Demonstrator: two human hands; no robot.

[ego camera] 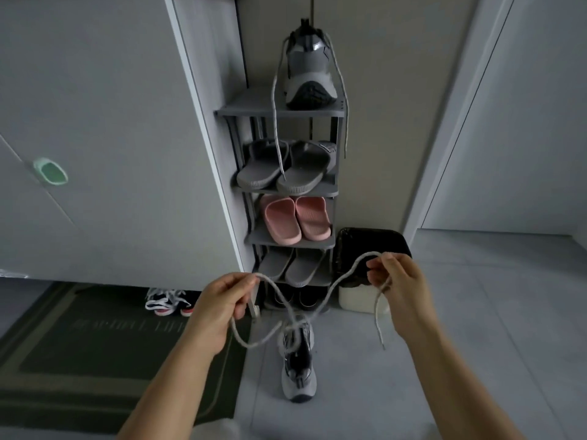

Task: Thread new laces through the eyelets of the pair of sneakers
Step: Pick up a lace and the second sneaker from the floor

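While pinching lace (339,280) with fingers of left hand (219,303) and right hand (398,281), pull both halves even above near sneaker (298,366)

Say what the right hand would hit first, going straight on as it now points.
Probably the white waste bin lined with a black bag, directly beyond the right hand. Depth is unclear: the hand may pass above it and reach the grey shoe rack.

- lace (376,312): woven cloth cord, matt
- floor sneaker (298,369): mesh cloth, glossy synthetic panels
- shoe rack (244,109): matt plastic
- pink slippers (282,222): smooth matt rubber
- bin liner (374,246): glossy black plastic film
- doormat (95,344): coarse matt textile
- floor tiles (444,312): smooth, matt
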